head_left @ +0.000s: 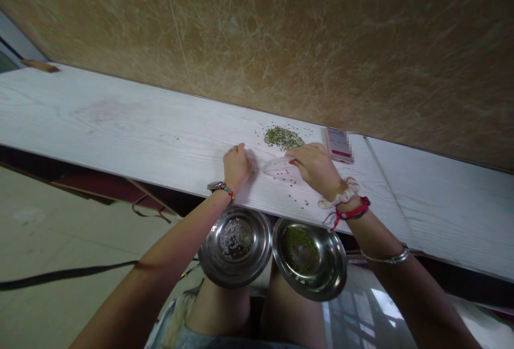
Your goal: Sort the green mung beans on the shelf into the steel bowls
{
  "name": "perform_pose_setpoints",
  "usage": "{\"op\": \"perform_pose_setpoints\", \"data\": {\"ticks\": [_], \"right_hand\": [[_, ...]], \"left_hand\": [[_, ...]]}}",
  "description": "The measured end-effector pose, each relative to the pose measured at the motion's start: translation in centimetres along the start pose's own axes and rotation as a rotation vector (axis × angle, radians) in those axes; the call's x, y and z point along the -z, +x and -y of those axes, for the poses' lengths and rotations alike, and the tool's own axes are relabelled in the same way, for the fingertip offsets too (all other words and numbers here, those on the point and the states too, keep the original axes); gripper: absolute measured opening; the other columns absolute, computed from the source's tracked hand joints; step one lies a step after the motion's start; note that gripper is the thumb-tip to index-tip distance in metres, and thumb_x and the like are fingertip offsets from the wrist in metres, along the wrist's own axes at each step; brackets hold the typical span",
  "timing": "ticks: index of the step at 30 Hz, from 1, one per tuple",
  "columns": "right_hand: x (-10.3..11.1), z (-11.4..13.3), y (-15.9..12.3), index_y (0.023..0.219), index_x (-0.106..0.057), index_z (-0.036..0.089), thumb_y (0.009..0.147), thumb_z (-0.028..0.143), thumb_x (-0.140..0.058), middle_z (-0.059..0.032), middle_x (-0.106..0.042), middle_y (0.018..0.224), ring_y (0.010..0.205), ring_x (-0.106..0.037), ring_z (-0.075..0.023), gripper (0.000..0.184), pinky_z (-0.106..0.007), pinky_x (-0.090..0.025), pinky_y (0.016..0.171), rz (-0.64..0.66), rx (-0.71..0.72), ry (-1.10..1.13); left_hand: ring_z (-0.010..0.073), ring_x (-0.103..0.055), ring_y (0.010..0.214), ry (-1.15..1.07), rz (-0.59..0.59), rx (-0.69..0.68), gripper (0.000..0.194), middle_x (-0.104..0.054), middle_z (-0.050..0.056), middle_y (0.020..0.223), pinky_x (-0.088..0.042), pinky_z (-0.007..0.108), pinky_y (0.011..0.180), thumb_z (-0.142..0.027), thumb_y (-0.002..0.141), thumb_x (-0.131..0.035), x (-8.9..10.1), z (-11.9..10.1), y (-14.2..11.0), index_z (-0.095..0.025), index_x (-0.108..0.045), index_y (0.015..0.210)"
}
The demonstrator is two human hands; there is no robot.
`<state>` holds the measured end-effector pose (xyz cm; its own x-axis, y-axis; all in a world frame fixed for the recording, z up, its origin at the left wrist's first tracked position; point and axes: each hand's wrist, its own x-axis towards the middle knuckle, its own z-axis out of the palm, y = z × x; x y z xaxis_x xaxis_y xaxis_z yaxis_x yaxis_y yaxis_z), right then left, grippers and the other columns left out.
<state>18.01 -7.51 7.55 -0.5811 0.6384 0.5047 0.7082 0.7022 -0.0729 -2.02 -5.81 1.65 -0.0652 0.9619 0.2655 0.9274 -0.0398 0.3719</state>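
My right hand (315, 166) pinches a translucent whitish plastic piece (278, 165), thin and rounded like a scoop, just above the white table. Behind it lies a heap of green mung beans (283, 138), with stray beans scattered around. My left hand (236, 166) rests curled on the table to the left of the plastic piece; what its fingers hold, if anything, is hidden. Two steel bowls sit at my lap below the table edge. White grains, like rice, lie in the left bowl (263, 250), and green beans are in the right bowl (335, 263).
A phone (339, 145) with a lit screen lies right of the heap, near the marbled wall (257, 33). The narrow white table (168, 129) has a seam on the right. A brown wooden piece (40, 65) lies at its far left end. A dark strap (68, 275) hangs at lower left.
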Motion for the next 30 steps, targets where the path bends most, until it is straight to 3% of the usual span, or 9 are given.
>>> {"op": "perform_pose_setpoints", "data": {"ticks": [7,17,25,30], "right_hand": [[-0.6,-0.1,0.3,0.091,-0.067,0.021,0.083,0.006,-0.049,-0.0044,-0.074,0.089,0.087,-0.065,-0.0187,0.024,-0.036,-0.040,0.084,0.085,0.021,0.069],[1.6,0.0,-2.1,0.094,-0.065,0.021,0.086,0.011,-0.046,-0.0031,-0.073,0.088,0.085,-0.064,-0.0173,0.023,-0.036,-0.041,0.086,0.136,0.039,0.106],[2.3,0.6,-2.8,0.094,-0.066,0.021,0.086,0.010,-0.045,-0.0041,-0.073,0.086,0.084,-0.064,-0.0184,0.025,-0.037,-0.041,0.084,0.079,0.048,0.041],[2.8,1.0,-3.6,0.094,-0.065,0.020,0.086,0.011,-0.047,-0.0055,-0.073,0.085,0.081,-0.064,-0.0192,0.021,-0.036,-0.041,0.081,0.111,0.031,-0.002]], "left_hand": [[0.0276,-0.059,0.108,0.073,0.084,0.003,0.040,-0.065,0.017,0.111,-0.045,0.036,0.089,-0.004,0.079,-0.044,0.7,-0.4,-0.1,-0.006,-0.054,0.118],[0.0292,-0.056,0.112,0.114,0.080,-0.009,0.038,-0.063,0.018,0.117,-0.043,0.040,0.093,-0.007,0.085,-0.039,0.6,-0.7,-0.2,-0.007,-0.056,0.118],[0.0295,-0.054,0.114,0.148,0.067,-0.110,0.033,-0.062,0.018,0.115,-0.040,0.042,0.097,-0.008,0.088,-0.037,0.4,-1.0,-0.6,-0.008,-0.061,0.110],[0.0300,-0.056,0.110,0.126,0.087,-0.178,0.034,-0.063,0.019,0.114,-0.042,0.043,0.093,-0.006,0.087,-0.037,0.3,-0.9,-0.5,-0.008,-0.061,0.111]]}}
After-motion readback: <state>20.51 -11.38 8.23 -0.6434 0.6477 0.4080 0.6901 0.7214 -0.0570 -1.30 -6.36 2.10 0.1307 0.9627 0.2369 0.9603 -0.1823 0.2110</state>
